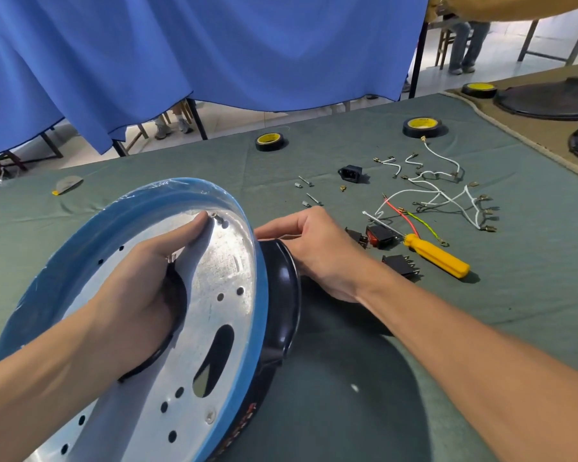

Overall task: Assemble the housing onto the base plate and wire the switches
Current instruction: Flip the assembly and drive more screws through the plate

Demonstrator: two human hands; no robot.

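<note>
Head view: the left hand (141, 271) lies on the inner face of the base plate (227, 315). Its lower fingers hook through a cutout and grip the plate, and the forefinger is extended with its tip against a screw (213, 215) near the upper rim. The plate stands on edge, tilted, with the black housing (281, 295) seated against its back, to the right. The right hand (317, 248) curls over the housing's upper edge, directly behind the screw; what its fingertips hold cannot be told. Judgement: fastening proceeds through the plate, between both hands. The switches (381, 235) and screwdriver (437, 258) lie just right, unwired.
</note>
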